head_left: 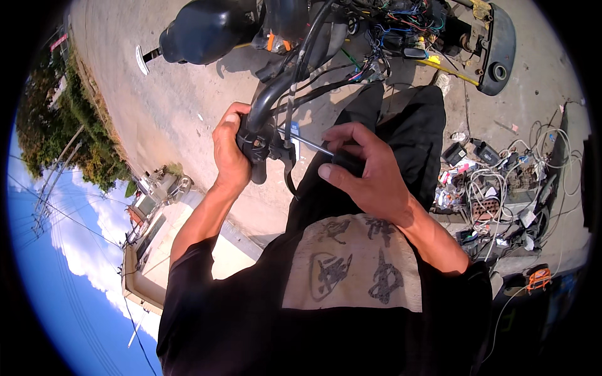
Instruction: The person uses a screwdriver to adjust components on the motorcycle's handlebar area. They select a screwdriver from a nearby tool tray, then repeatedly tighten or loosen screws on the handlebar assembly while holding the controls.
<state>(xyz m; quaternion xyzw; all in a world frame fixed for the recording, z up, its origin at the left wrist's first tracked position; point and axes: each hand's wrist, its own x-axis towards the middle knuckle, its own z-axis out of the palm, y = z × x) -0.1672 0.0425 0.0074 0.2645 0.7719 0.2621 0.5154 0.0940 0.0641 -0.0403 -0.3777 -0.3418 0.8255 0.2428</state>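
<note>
My left hand (229, 153) is wrapped round the end of a black handlebar (271, 97), at the black control housing (256, 147). A dark, curved lever (290, 174) hangs from that housing. In my right hand (379, 175) is a screwdriver (310, 144), its black handle between thumb and fingers. The metal shaft points left toward the housing and the lever mount. Whether the tip sits in a screw cannot be made out. Black cables (313, 94) run from the bar toward the vehicle.
The stripped vehicle spreads across the top, with a black rounded body part (207, 31), exposed coloured wires (401, 31) and a yellow frame bar (454, 70). On the right lies a heap of pale cables and scraps (495, 194), beside an orange object (538, 279).
</note>
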